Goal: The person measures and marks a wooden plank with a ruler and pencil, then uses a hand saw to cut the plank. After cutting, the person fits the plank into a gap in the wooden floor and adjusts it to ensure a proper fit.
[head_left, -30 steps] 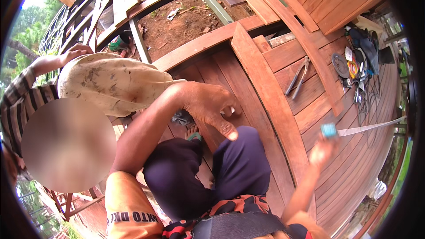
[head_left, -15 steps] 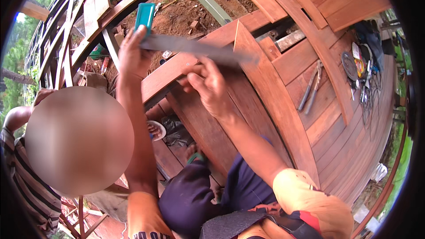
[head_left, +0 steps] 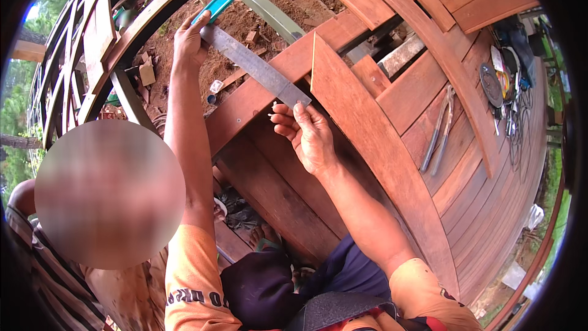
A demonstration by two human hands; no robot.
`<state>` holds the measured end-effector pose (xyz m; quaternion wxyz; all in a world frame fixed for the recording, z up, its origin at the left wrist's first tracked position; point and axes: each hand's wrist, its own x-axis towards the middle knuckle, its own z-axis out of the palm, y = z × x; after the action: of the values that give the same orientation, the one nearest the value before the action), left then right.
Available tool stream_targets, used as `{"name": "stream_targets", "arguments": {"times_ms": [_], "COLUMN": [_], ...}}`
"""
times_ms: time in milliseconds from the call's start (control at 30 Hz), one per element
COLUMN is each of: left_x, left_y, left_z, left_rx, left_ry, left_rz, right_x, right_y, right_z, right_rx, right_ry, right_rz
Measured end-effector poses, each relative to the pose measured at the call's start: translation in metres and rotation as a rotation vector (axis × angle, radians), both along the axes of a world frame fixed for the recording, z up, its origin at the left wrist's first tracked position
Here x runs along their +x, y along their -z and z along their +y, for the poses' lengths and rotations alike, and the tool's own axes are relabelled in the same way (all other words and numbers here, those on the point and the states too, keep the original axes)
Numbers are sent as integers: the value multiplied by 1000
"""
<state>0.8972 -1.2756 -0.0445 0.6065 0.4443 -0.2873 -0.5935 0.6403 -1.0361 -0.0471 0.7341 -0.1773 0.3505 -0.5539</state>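
Note:
A try square [head_left: 252,63] with a teal handle and a grey metal blade spans the gap between my hands, above the wooden framing. My left hand [head_left: 190,44] is closed around it where the handle meets the blade. At the blade's far end, the thumb and fingers of my right hand [head_left: 311,138] pinch the tip. Something small and pale shows by the right fingertips, too small to name. Just beneath the blade runs a reddish wooden beam [head_left: 240,116], and a broad mitred board [head_left: 373,129] lies to its right.
Long-handled pincers [head_left: 438,132] lie on the deck boards to the right. Beyond them are a dark disc [head_left: 490,84] and tangled cords. Open framing with bare soil [head_left: 184,18] below lies ahead. Another person in a striped shirt [head_left: 46,270] is close on my left.
The blade, blurred before, now appears steady and slopes down to the right. My right hand has moved slightly right and down, its fingers now on the blade tip. The left hand has risen.

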Motion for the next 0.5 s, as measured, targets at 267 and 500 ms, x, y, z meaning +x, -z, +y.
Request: {"name": "stream_targets", "arguments": {"times_ms": [267,500], "left_x": [-31,-53], "left_y": [22,8], "left_z": [0,8], "left_rx": [196,226], "left_ry": [-32,-113], "left_rz": [78,212], "right_x": [-2,4], "right_y": [8,10], "right_z": [-14,-15], "right_rx": [3,32], "right_ry": [38,95], "right_rz": [16,180]}}
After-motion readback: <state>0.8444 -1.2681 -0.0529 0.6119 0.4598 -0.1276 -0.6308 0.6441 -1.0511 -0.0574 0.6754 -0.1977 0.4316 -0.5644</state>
